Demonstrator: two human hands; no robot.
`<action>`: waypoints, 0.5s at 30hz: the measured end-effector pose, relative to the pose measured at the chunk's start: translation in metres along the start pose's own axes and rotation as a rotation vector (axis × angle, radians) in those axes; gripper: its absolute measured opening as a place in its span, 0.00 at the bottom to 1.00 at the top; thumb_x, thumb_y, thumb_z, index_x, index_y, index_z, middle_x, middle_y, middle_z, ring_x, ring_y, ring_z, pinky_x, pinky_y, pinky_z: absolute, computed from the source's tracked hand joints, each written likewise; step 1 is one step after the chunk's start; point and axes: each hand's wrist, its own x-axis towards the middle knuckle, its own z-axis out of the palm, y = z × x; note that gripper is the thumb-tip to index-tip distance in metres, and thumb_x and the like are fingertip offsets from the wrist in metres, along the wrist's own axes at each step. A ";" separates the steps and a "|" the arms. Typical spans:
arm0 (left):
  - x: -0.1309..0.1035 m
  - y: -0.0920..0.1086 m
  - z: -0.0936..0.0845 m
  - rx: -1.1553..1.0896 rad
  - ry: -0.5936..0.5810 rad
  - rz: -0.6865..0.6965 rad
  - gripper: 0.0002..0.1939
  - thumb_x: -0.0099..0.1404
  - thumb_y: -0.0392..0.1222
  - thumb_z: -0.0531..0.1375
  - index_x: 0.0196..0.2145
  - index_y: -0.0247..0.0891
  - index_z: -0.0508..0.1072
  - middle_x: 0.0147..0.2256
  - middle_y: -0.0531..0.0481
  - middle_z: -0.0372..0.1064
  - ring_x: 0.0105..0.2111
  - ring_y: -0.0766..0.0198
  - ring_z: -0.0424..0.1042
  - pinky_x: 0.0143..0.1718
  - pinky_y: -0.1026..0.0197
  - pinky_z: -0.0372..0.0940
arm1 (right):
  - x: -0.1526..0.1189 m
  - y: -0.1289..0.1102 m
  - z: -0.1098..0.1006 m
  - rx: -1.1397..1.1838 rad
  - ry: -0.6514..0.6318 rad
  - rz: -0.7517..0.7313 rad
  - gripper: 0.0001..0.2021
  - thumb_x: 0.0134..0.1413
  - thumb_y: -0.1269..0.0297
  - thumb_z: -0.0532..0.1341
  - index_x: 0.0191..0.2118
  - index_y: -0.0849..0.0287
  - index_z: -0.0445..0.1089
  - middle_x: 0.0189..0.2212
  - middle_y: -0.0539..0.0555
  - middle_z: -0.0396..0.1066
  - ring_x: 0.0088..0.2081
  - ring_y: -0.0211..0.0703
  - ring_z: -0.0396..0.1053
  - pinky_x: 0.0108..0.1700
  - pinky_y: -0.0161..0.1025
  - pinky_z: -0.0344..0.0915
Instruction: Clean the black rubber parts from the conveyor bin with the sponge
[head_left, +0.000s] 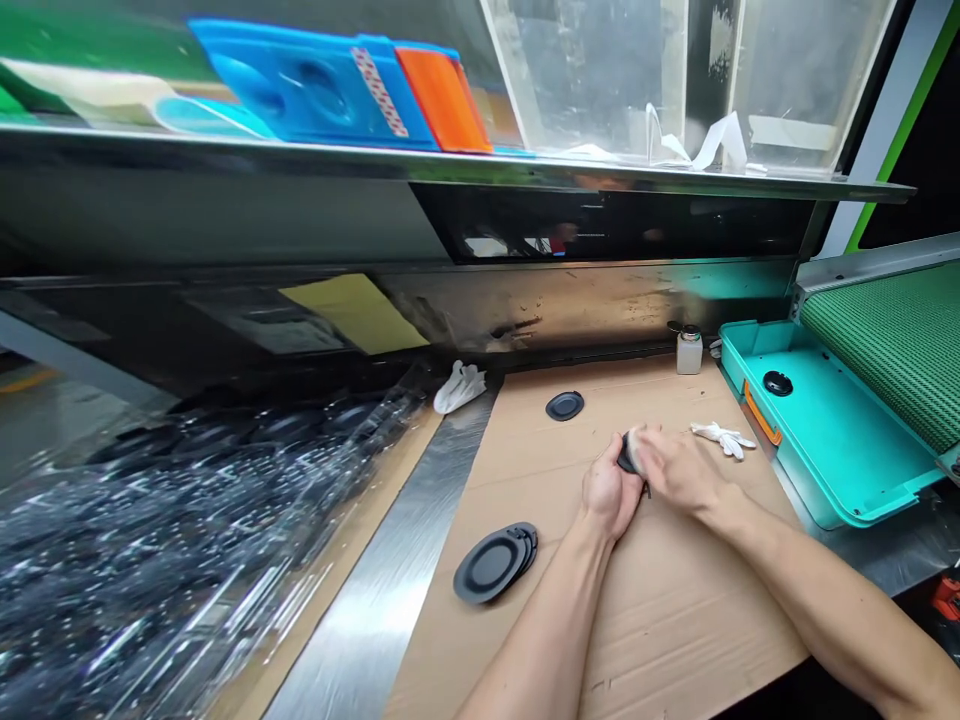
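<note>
My left hand (pixel 611 488) is closed around the edge of a black disc-shaped part (pixel 624 458), held a little above the cardboard. Against the disc's face sits my right hand (pixel 675 468), its fingers curled and blurred by motion. Something whitish shows at those fingertips, too smeared to name. To the left on the cardboard lies a small fanned stack of black oval parts (pixel 487 567). A single black oval part (pixel 564 405) rests farther back. A crumpled white glove (pixel 724 438) is just beyond my right hand.
Brown cardboard (pixel 675 610) covers the work surface. At right stand a teal tray (pixel 847 440) with a black round piece (pixel 778 383) and a green conveyor belt (pixel 892 330). A small bottle (pixel 689 352) stands behind. Clear plastic trays (pixel 187 530) of black parts fill the left.
</note>
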 end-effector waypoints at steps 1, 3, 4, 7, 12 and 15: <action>0.000 0.001 0.000 0.004 -0.001 -0.016 0.19 0.75 0.43 0.49 0.45 0.30 0.76 0.49 0.35 0.77 0.53 0.52 0.76 0.58 0.47 0.69 | 0.000 0.001 0.000 0.005 -0.019 -0.028 0.15 0.69 0.62 0.54 0.57 0.50 0.68 0.44 0.54 0.79 0.42 0.47 0.76 0.40 0.36 0.65; 0.000 0.002 0.001 -0.002 0.004 -0.024 0.19 0.76 0.42 0.48 0.47 0.30 0.76 0.48 0.34 0.78 0.51 0.52 0.77 0.56 0.46 0.71 | 0.002 0.005 0.000 -0.012 -0.026 0.023 0.15 0.69 0.61 0.53 0.57 0.51 0.69 0.43 0.54 0.79 0.41 0.48 0.76 0.39 0.37 0.64; 0.001 0.003 0.002 -0.008 0.015 -0.017 0.19 0.76 0.42 0.48 0.48 0.30 0.75 0.47 0.35 0.78 0.50 0.52 0.77 0.55 0.46 0.72 | 0.004 0.008 -0.001 -0.026 -0.006 0.087 0.15 0.70 0.61 0.53 0.57 0.51 0.69 0.42 0.55 0.79 0.41 0.49 0.77 0.39 0.38 0.64; 0.001 0.010 0.002 -0.007 0.043 -0.014 0.18 0.76 0.42 0.47 0.50 0.30 0.73 0.47 0.34 0.77 0.48 0.52 0.78 0.50 0.46 0.75 | 0.005 0.017 -0.004 0.002 0.072 0.211 0.16 0.70 0.59 0.53 0.58 0.50 0.70 0.43 0.54 0.79 0.42 0.49 0.77 0.42 0.38 0.64; 0.000 0.028 -0.004 -0.071 0.054 -0.023 0.19 0.76 0.45 0.46 0.48 0.32 0.71 0.52 0.31 0.74 0.49 0.49 0.78 0.41 0.51 0.76 | -0.001 0.028 -0.017 0.047 0.098 0.174 0.14 0.70 0.56 0.53 0.51 0.48 0.75 0.44 0.53 0.79 0.47 0.48 0.74 0.45 0.39 0.64; -0.003 0.033 -0.006 -0.134 0.047 -0.029 0.20 0.76 0.48 0.45 0.47 0.32 0.70 0.51 0.31 0.74 0.48 0.48 0.78 0.38 0.52 0.75 | 0.000 0.036 -0.028 -0.060 0.144 0.170 0.14 0.70 0.58 0.54 0.45 0.52 0.77 0.45 0.56 0.77 0.49 0.50 0.71 0.50 0.41 0.62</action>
